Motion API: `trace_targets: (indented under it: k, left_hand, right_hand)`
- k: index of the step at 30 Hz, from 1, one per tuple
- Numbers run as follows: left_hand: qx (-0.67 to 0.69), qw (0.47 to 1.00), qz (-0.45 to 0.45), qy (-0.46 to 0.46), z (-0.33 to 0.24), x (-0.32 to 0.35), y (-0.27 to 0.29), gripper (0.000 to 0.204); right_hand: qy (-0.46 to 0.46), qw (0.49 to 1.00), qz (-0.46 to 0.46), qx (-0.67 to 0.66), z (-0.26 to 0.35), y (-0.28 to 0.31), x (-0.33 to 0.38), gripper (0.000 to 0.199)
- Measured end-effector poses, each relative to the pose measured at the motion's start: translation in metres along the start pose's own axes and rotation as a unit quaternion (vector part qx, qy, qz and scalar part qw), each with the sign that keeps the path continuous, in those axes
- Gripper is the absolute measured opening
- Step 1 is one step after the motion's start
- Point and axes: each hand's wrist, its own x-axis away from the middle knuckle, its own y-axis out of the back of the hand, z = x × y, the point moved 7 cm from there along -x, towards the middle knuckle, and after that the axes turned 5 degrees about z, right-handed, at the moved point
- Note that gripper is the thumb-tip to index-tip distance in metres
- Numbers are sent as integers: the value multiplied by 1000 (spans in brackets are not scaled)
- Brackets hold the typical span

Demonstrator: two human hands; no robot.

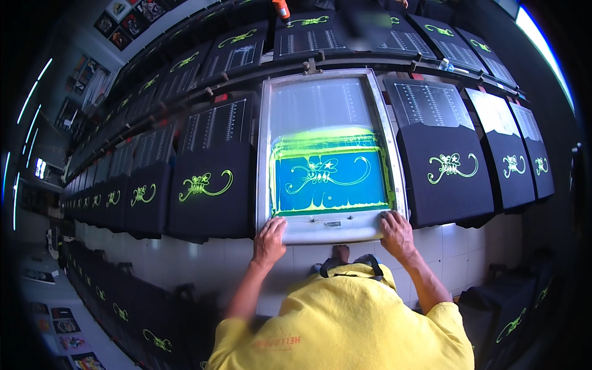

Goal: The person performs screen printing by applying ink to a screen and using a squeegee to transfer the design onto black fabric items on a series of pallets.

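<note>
Far L: lit white tube lights [35,92] run down the dark side. Next, a long row of black fabric shirts [112,197], each w/ a curly yellow-green print, recedes to far L. Nearest on L: large black shirt w/ yellow-green scroll print [213,213], on a dark flat board w/ white ruler-like marks [216,126], just beside the frame.

L hand [270,239]: on near-L corner of the frame, fingers bent over the rim, gripping; thumb position can't tell.

Ctr: big rectangular pale metal-framed printing screen [333,231], long side running away from the person, between the L and R shirts, near edge over light tiled floor [450,246]. Mesh: grey at far end, blue stencil area [308,200] w/ scroll design at near end; thick bright yellow-green ink [330,137] banded across mid, also smeared along sides + near edge. Contact w/ anything under it: can't tell. Far side, L of ctr: orange tool [282,9] at a back-row print. Below: person's yellow shirt [345,320].

R hand [396,234]: on near-R corner, fingers curled over the rim, gripping, well apart from L hand.

R: black shirt w/ same print [447,197], just beside; then narrower black shirt on white-topped board [512,185].
</note>
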Motion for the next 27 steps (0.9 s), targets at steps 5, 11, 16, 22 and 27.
trace_targets:
  k: [5,11,16,22,27]
  left_hand:
    - [-62,997,49,20,-7,19,-13,53]
    - [-90,991,92,29,-15,23,-13,53]
    - [146,987,57,39,10,18,2,71]
    - [123,938,-64,317,124,31,-30,34]
    - [85,944,-75,310,148,24,-39,28]
  right_hand:
    - [-19,998,52,-6,11,-7,11,65]
    - [-14,997,34,-61,15,10,10,70]
    - [-58,984,-72,-152,-20,23,7,48]
    - [-264,927,-172,-203,-88,-16,9,31]
    - [-373,850,-158,-337,-105,-33,3,28]
